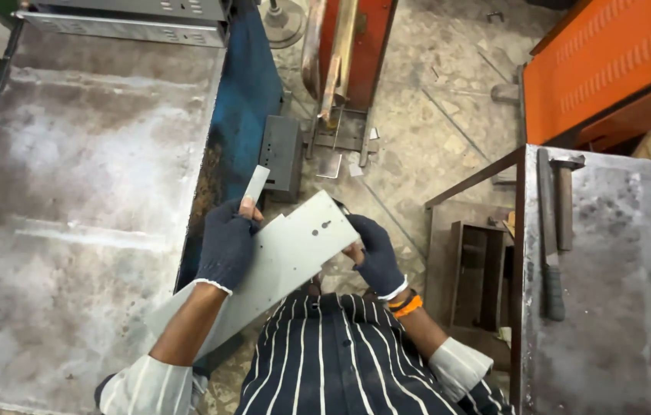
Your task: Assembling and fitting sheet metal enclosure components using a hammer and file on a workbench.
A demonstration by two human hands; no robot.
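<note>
A long grey sheet-metal plate (287, 257) with small holes and a notched edge lies tilted across my lap, between both hands. My left hand (227, 244), in a dark blue knit glove, grips the plate's upper left edge and also pinches a small narrow metal strip (256, 183) that sticks up above the fingers. My right hand (375, 252), also gloved, holds the plate's right end from underneath. An orange band sits on my right wrist. I wear a dark shirt with white stripes.
A large worn steel table (71, 215) fills the left, with a blue machine side (244, 100) along its edge. At the right a second metal bench (617, 292) carries a file (548, 246) and a hammer (565, 204). Orange machine housing (610, 61) stands at the top right; stone floor with scraps lies between.
</note>
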